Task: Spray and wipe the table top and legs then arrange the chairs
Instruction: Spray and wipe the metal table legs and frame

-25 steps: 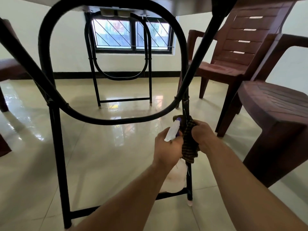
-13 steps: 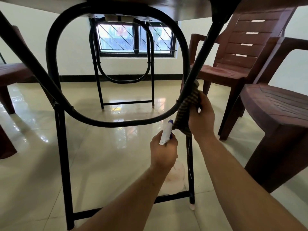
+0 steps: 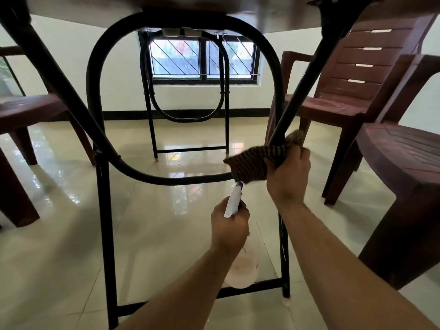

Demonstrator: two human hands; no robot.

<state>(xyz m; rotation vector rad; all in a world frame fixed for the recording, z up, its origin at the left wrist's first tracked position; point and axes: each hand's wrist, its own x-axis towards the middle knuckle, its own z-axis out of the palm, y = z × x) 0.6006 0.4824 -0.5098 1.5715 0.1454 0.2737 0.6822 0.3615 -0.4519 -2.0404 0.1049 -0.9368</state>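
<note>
While the view looks out from low beneath the table top (image 3: 238,8), the person's right hand (image 3: 289,179) grips a brown striped cloth (image 3: 252,165). The fingers curl tight, so the fabric wraps the lower end of a black slanting brace (image 3: 307,84), right where it meets the oval loop (image 3: 178,181) of the near leg frame. The left hand (image 3: 229,226) sits lower and nearer the viewer, fingers closed round the neck of a spray bottle (image 3: 233,201). The white nozzle points up towards the cloth.

This looks like the leg-wiping step, partway through (the top itself cannot be judged from underneath). The chairs are not yet arranged. The next move probably calls for sliding the cloth along the brace or round the loop, with the grip kept snug on the round tube. After that come the upright leg (image 3: 284,258) below the right wrist, the floor crossbar (image 3: 250,285) and the far leg frame (image 3: 152,129) by the window (image 3: 202,60).

Room is tighter on the right. Two brown plastic chairs, a near chair (image 3: 404,158) and a far chair (image 3: 333,108), stand just beside the frame, and the near one's seat edge is close to the right forearm. A third chair (image 3: 28,108) stands at the left, partly behind another brace. Between the two leg frames the glossy tiled floor (image 3: 71,234) offers the widest room to move, though the table's underside hangs low overhead.
</note>
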